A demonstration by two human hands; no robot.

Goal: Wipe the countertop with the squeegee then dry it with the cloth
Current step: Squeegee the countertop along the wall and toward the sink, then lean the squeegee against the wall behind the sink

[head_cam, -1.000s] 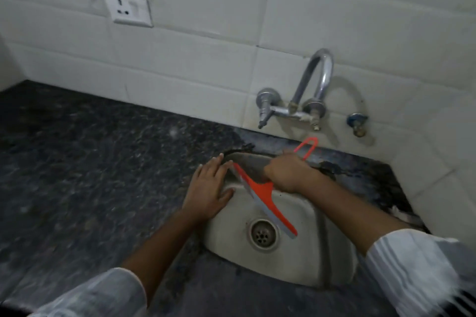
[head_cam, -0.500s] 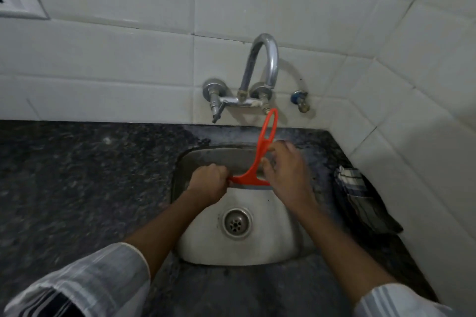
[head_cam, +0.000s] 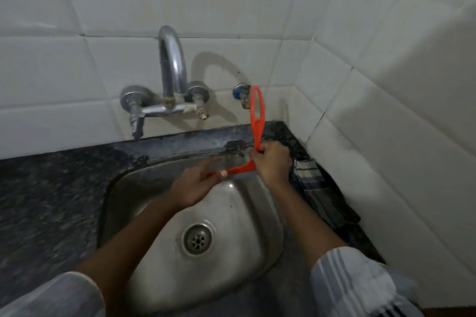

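Two striped sleeves nearest, forearms reaching over one steel sink (head_cam: 268, 237) with one drain (head_cam: 197, 239). Left hand (head_cam: 194, 185) pinches the blade end of the single orange squeegee (head_cam: 256, 121); right hand (head_cam: 273, 162) has its fingers closed round the handle base, loop upright. Looks like clearing the blade between passes. Next: carry it to the dark tabletop (head_cam: 46, 193), left. One folded cloth (head_cam: 319, 193) lies right of the sink. One tap (head_cam: 171, 72) on the far wall.
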